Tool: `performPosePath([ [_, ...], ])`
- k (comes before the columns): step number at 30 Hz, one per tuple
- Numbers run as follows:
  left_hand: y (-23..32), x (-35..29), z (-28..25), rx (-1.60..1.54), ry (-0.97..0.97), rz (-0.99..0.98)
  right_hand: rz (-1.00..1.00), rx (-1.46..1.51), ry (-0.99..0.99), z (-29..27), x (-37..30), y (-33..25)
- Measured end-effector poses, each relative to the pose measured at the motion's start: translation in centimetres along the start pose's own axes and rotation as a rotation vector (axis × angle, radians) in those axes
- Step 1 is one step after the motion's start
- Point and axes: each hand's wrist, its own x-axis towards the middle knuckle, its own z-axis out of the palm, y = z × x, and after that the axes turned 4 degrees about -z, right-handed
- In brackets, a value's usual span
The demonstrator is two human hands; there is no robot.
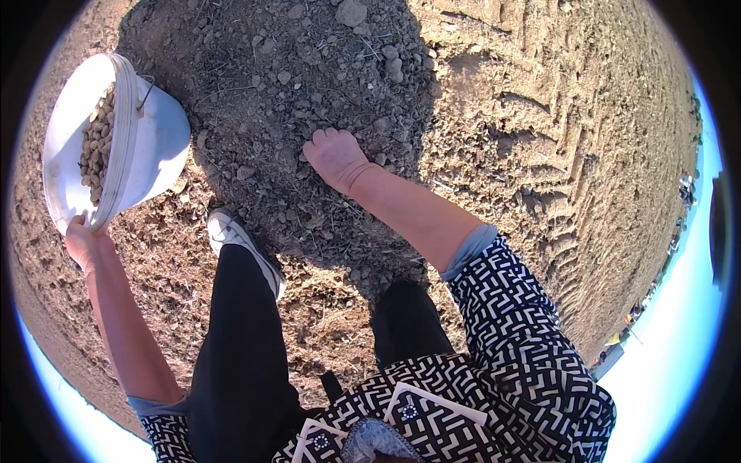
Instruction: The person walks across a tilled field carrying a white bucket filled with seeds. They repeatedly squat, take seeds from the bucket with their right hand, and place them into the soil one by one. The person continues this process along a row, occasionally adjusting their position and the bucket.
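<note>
Nearest is the patterned sleeve (525,332), then one white shoe (241,245) on the clods. Beyond the shoe and to its right, the right hand (336,157) presses knuckles-up into loose soil (309,85); whether its fingers are closed I cannot tell. Left of the shoe, the left hand (79,239) clamps the rim of one white bucket (147,143) (tilted, holding many pale seeds (96,147)), well apart from the right hand.

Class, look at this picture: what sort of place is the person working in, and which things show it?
Probably a farm field: bare, cloddy soil, tyre tracks pressed into it, and a white bucket of small pale pieces.
</note>
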Motion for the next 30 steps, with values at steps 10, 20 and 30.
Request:
performPosePath([
  [10, 0.2, 0.5, 0.9, 0.038, -0.005, -0.029, 0.068, 0.358, -0.262, -2.2, 1.5, 1.8],
  [20, -0.6, 2.4, 0.1, 0.006, 0.028, -0.057, 0.523, 2.482, 0.271, -7.1, -7.7, 6.3],
  [30, -0.6, 2.4, 0.4, -0.001, 0.025, -0.003, 1.000, 1.045, 0.700, -8.0, -4.3, 21.4],
])
